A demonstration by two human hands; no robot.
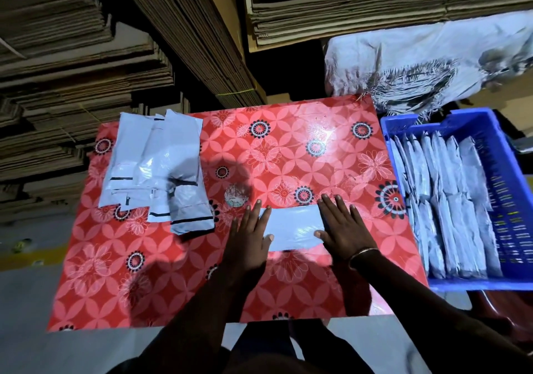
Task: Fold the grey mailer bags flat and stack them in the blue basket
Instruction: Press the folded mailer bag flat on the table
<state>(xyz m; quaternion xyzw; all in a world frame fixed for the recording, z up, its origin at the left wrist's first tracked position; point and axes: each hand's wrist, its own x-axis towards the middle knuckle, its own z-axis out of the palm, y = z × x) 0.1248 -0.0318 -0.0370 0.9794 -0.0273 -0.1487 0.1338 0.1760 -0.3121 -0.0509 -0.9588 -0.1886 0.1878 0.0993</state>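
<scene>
A folded grey mailer bag lies flat on the red flowered table, near its front middle. My left hand presses on the bag's left end with straight fingers. My right hand, with a bangle at the wrist, presses flat on the bag's right end. A loose pile of unfolded grey mailer bags sits at the table's far left. The blue basket stands to the right of the table, with several folded grey bags stacked on edge inside it.
Tall stacks of flattened cardboard rise behind and to the left of the table. A white woven sack lies behind the basket. A small round sticker mark shows on the tablecloth near my left hand.
</scene>
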